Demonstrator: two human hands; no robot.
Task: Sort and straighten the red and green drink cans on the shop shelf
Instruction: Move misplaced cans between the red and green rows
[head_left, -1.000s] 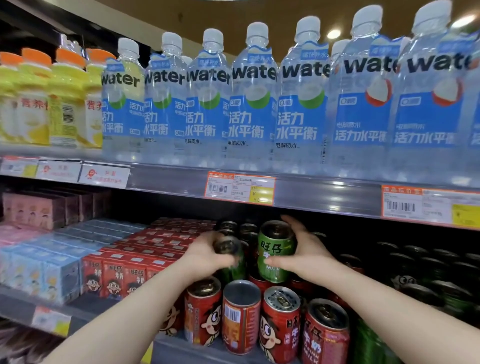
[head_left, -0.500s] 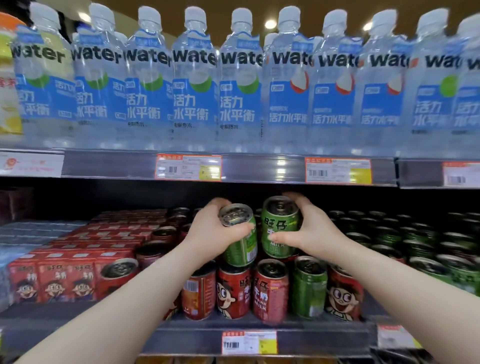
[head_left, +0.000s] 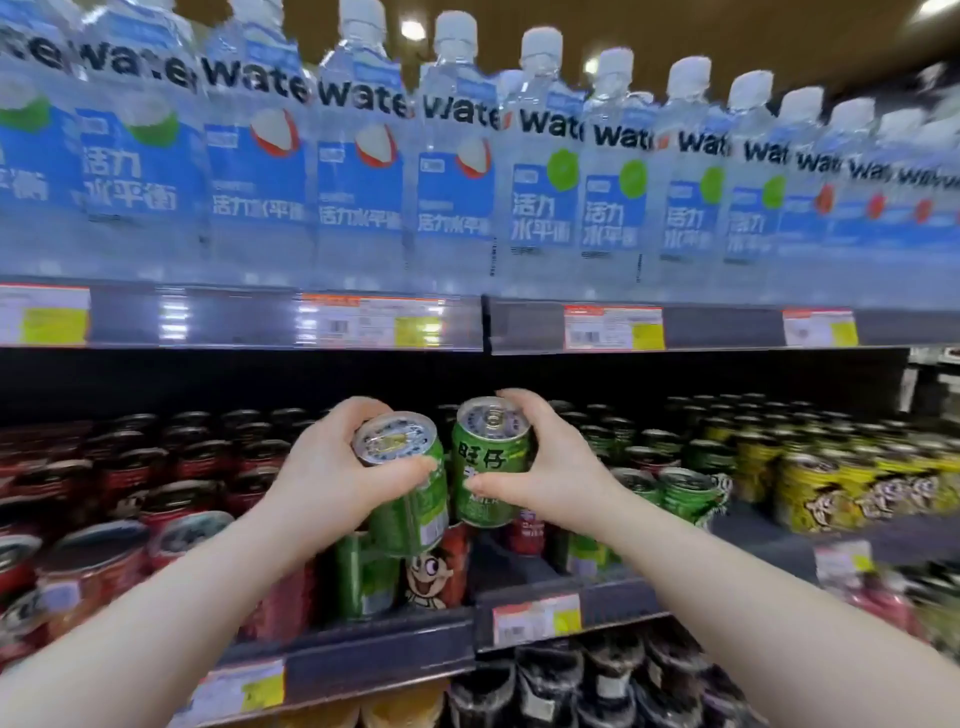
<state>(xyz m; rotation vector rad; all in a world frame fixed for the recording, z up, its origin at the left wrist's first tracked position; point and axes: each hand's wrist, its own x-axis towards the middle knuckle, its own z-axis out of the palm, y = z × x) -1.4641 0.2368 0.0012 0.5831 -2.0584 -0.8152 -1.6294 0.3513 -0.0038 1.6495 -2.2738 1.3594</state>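
Note:
My left hand (head_left: 332, 467) grips a green can (head_left: 410, 499) that tilts with its top toward me. My right hand (head_left: 550, 462) grips a second green can (head_left: 488, 457), held upright beside the first, above the shelf's front row. Below them stand another green can (head_left: 363, 577) and a red can with a cartoon face (head_left: 436, 571). Red cans (head_left: 104, 561) fill the shelf to the left. More green cans (head_left: 680, 483) stand to the right, behind my right wrist.
Yellow cans (head_left: 821, 488) stand at the far right of the same shelf. Water bottles (head_left: 457, 171) line the shelf above, over price tags on its edge (head_left: 374, 322). Dark cans (head_left: 550, 686) sit on the shelf below.
The view has swung to the right along the shelf. Both hands carried their green cans that way; the left can now tilts more toward me.

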